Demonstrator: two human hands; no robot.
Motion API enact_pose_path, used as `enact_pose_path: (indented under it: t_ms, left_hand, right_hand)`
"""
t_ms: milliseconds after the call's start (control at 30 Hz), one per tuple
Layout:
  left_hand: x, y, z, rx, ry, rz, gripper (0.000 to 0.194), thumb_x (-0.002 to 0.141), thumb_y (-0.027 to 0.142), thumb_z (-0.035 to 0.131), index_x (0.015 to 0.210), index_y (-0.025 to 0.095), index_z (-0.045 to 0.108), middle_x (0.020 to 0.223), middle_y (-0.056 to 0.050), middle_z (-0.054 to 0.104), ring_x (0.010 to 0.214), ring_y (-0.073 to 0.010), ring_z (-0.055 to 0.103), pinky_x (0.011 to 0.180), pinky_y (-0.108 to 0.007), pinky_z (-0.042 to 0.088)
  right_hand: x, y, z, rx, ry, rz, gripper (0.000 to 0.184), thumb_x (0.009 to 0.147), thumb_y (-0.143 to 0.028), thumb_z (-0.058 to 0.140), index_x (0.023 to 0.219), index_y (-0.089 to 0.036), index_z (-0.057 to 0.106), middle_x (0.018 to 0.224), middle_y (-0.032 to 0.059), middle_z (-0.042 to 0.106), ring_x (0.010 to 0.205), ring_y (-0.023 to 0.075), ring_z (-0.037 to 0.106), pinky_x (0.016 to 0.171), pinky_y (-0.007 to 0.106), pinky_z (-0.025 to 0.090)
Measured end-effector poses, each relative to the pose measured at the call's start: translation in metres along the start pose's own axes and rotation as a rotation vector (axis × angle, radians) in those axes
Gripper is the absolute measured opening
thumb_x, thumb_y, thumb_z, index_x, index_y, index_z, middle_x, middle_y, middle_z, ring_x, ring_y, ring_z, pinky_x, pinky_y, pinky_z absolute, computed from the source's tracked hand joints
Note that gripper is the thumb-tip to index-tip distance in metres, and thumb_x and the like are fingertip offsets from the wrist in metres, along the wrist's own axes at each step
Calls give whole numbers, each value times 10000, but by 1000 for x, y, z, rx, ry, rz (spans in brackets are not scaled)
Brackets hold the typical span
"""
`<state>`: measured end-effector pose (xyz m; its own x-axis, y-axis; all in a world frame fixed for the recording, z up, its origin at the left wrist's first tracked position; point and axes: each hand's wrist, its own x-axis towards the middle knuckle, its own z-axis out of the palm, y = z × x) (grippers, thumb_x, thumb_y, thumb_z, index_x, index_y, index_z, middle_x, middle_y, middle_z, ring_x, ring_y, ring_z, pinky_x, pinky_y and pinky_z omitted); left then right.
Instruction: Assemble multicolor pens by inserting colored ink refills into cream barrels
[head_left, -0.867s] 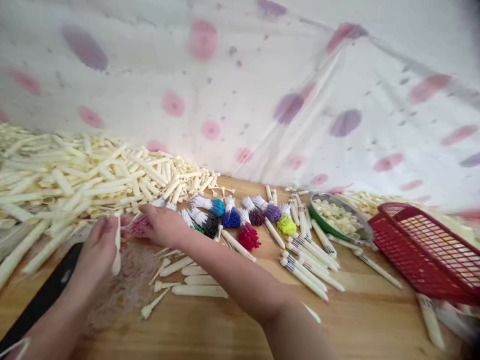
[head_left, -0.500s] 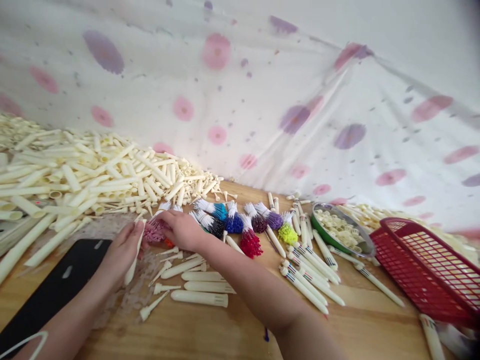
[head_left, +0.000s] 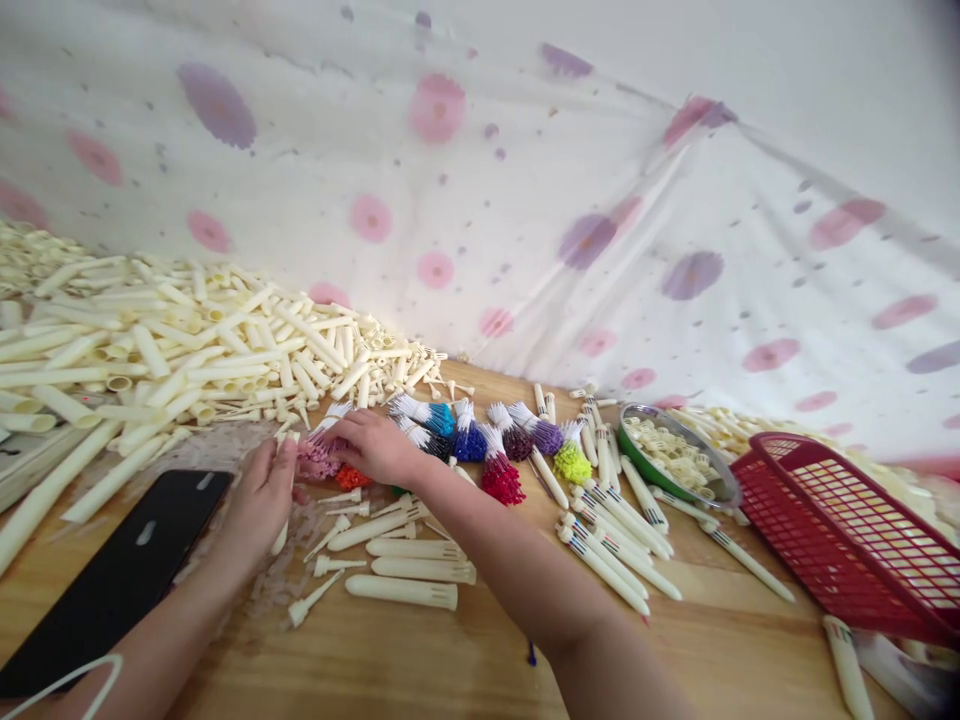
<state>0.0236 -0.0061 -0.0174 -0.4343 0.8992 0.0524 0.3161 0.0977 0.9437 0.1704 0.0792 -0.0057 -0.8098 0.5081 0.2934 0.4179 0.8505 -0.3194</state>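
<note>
My left hand (head_left: 255, 500) is closed round a cream pen barrel (head_left: 280, 540), held tilted with its lower end showing beneath the fingers. Just right of it, my right hand (head_left: 379, 445) reaches over a bundle of pink-ended refills (head_left: 319, 455), fingers bent together at them; whatever they pinch is hidden. An orange bundle (head_left: 351, 477) lies under that wrist. Further right are blue (head_left: 468, 446), red (head_left: 501, 482), purple (head_left: 544, 436) and yellow (head_left: 573, 460) bundles with white stems. Loose pen barrels (head_left: 401, 590) and small tapered tips (head_left: 307, 607) lie below my hands.
A large heap of cream tubes (head_left: 180, 340) fills the back left. A black phone (head_left: 112, 580) lies by my left forearm. To the right are pens with coloured slots (head_left: 607, 575), a green-sided bowl (head_left: 675, 460) of small cream parts and a tilted red basket (head_left: 847, 540).
My left hand has turned the pen barrel more upright and shifted slightly right. My right hand has moved slightly up and right, still at the pink bundle. The camera view has shifted a little.
</note>
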Motion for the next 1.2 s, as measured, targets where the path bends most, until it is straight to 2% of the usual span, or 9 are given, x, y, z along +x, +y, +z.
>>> enact_pose_path:
  t_ms: [200,400,567,767,867,933,1100,1200]
  left_hand:
    - [0,-1,4,-112,-54,-76,330,781,552,466,769,230,537,780,-26,624,528,-177,596,412,-282,495]
    - [-2,-1,8,-215,-94,-113,297,753,536,520,762,241,558,760,-32,651,710,-236,659,395,-264,497]
    - [-4,-1,9,-278,-128,-177,370,691,600,563,735,233,580,742,-45,661,765,-269,663,404,-287,523]
    - [-5,5,7,-324,-153,-206,427,667,623,608,812,221,607,769,-39,662,788,-276,655,473,-327,555]
    - [-6,8,7,-336,-151,-233,372,734,594,573,800,229,602,759,-48,673,816,-292,664,478,-343,558]
    - [-7,8,8,-350,-160,-243,335,771,567,551,774,234,590,766,-55,687,842,-302,670,492,-354,564]
    - [-7,1,8,-372,-177,-246,309,770,541,580,782,232,571,762,-45,704,779,-293,690,538,-371,572]
    - [-6,3,8,-325,-195,-207,343,755,575,574,803,236,587,781,-44,704,706,-267,685,533,-357,560]
  right_hand:
    - [-3,2,-3,37,-36,-40,232,796,-141,641,1006,-153,543,965,65,591,917,191,525,821,278,418]
    - [-2,8,-1,86,-38,-71,150,821,-90,577,946,-168,548,953,55,589,932,188,522,856,287,399]
    - [4,21,-2,165,-58,-87,186,783,-139,668,930,-164,557,927,30,619,900,146,559,840,229,413]
    - [8,24,-8,191,-54,-85,146,771,-74,652,868,-163,590,919,28,647,895,140,579,819,216,423]
    - [4,22,-11,193,-28,-76,93,834,-94,582,872,-174,612,946,28,654,902,129,587,822,215,427]
    - [1,19,-10,188,-13,-71,124,861,-97,539,852,-181,629,955,29,657,895,126,594,823,222,431]
    - [-9,1,-9,176,14,-87,153,866,-104,525,810,-177,646,947,49,669,884,137,607,817,235,450]
    - [-28,-18,-13,258,144,-143,141,881,-137,515,829,-171,642,926,57,678,872,130,616,799,224,471]
